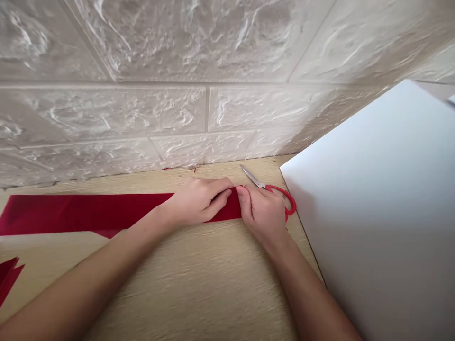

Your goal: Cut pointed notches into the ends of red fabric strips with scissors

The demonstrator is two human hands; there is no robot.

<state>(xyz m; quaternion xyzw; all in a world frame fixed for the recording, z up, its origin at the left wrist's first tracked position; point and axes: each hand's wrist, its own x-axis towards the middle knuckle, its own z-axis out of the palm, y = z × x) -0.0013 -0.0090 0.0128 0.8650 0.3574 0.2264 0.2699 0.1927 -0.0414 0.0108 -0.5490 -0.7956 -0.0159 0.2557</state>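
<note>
A long dark red strip [88, 210], of thin material that could be fabric or paper, lies flat along the wooden table. Near the strip's right end, my left hand [201, 199] pinches its far edge between thumb and fingers. Close beside it, my right hand [265, 206] grips the same edge at the end corner, its thumb on top. Red-handled scissors [289, 201] rest just behind and to the right of my right hand, blades pointing away to the left. Part of their handle is hidden by that hand.
A textured white brick-pattern wall [159, 109] rises behind the table [199, 284]. At the right stands a large white panel [373, 203]. Pointed red pieces [9, 279] lie at the left edge. Small red scraps [195, 169] sit by the wall.
</note>
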